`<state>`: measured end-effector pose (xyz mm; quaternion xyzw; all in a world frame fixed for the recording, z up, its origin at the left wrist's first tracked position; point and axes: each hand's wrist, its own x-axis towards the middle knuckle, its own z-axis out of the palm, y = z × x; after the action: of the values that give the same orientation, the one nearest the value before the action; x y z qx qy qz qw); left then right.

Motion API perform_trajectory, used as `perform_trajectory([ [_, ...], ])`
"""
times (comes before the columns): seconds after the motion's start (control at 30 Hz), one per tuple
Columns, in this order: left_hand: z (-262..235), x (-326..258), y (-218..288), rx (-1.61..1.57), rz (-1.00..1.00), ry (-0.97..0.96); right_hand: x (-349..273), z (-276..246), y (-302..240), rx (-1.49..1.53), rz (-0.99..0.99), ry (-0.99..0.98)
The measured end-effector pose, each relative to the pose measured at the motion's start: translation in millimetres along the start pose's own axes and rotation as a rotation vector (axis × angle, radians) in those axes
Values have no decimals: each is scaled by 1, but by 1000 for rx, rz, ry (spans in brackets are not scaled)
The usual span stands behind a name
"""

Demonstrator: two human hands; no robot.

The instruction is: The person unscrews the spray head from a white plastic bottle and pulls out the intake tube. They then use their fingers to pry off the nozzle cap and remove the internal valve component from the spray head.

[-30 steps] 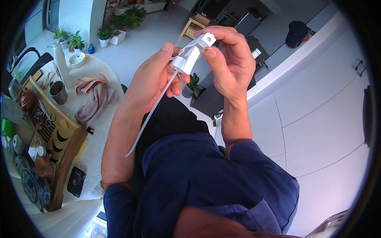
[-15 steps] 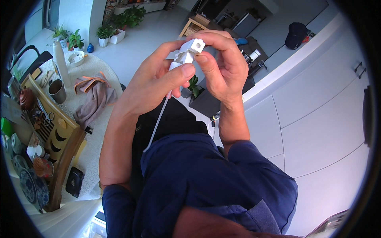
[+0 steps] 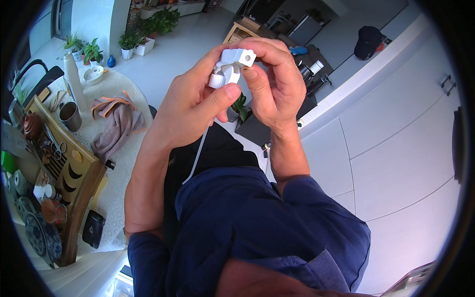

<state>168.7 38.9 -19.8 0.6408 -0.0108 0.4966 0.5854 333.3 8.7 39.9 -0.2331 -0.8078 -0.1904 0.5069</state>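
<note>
A white plastic trigger spray head [image 3: 234, 63] is up in front of my chest, its square nozzle face with a round hole turned to the right. The ribbed collar shows beside my left thumb. From below my fingers a thin whitish dip tube [image 3: 199, 153] hangs down toward my lap. My left hand [image 3: 190, 101] is closed around the collar side of the head, thumb lying across the front. My right hand [image 3: 277, 79] grips the nozzle end between thumb and curled index finger. Parts of the head are hidden behind my fingers.
At my left stands a round table [image 3: 126, 143] with a grey towel [image 3: 118, 123], a metal cup [image 3: 70, 115], a tall pale bottle [image 3: 74, 81] and a wooden tea tray [image 3: 81, 168]. Scissors [image 3: 58, 143] lie on that tray. White cabinet panels [image 3: 401, 158] line the right.
The spray head has turned in my hands, so more of its body and the ribbed collar now show. My left hand has shifted slightly, and the tube's lower end has swung a little.
</note>
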Motion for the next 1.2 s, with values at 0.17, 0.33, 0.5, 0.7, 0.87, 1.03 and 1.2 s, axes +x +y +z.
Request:
perform_trajectory([
  [0.17, 2, -2, 0, 43, -28, 3, -1, -1, -3, -9, 15, 9],
  [0.33, 2, -3, -2, 7, -11, -10, 2, -2, -3, -18, -60, 15],
  [0.5, 3, -2, -6, -51, 39, 5, 6, -5, -8, -89, -125, -39],
  [0.7, 1, -4, 2, -34, 15, -14, 6, -3, -10, -99, -149, -24],
  [0.87, 4, -3, 5, -42, 23, 14, 5, -3, -8, -85, -148, -20],
  [1.03, 9, -5, 0, 92, 149, 245, 3, -1, -9, 5, -85, 5],
  [1.2, 11, -4, 8, 381, 309, 454, 1, -3, -17, 41, 29, 7],
])
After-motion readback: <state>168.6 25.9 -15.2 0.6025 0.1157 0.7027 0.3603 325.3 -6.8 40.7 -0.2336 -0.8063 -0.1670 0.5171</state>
